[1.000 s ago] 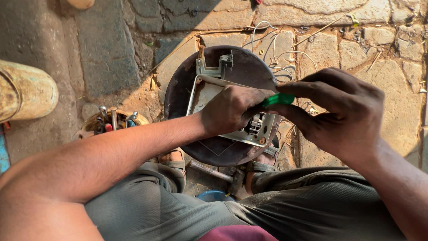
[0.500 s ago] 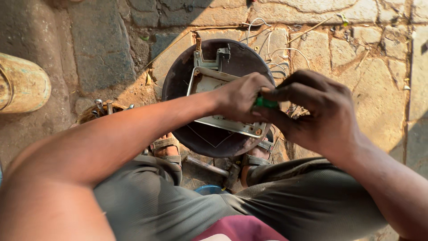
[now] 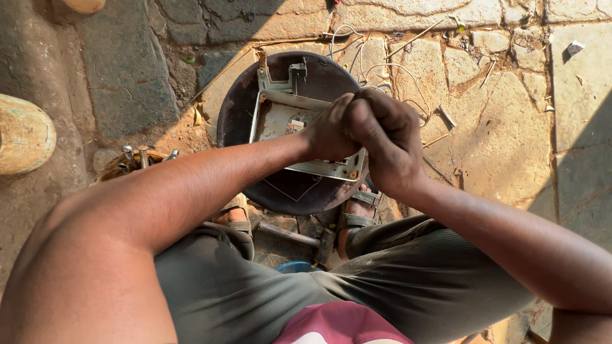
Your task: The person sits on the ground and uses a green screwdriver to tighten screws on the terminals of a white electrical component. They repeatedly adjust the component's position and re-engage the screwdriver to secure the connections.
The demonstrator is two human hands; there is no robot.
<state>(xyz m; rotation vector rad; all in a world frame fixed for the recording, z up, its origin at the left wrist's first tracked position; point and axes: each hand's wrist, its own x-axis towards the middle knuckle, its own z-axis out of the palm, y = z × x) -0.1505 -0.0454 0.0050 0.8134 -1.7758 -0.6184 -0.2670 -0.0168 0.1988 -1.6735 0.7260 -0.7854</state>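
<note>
Meanwhile, both hands had drawn tight together over the pale metal frame [image 3: 280,118], which lay on the dark round pan [image 3: 236,102] between the sandalled feet. The green-handled tool seen a second before was now hidden: the right hand [image 3: 389,137] had closed over the left hand [image 3: 328,134], fingers curled and pressed against each other, clamped on whatever they held. It read as the grip bearing down harder on the frame's near edge. A hammer [image 3: 299,239] lay just below the pan, loose wires [image 3: 382,60] beyond it.
</note>
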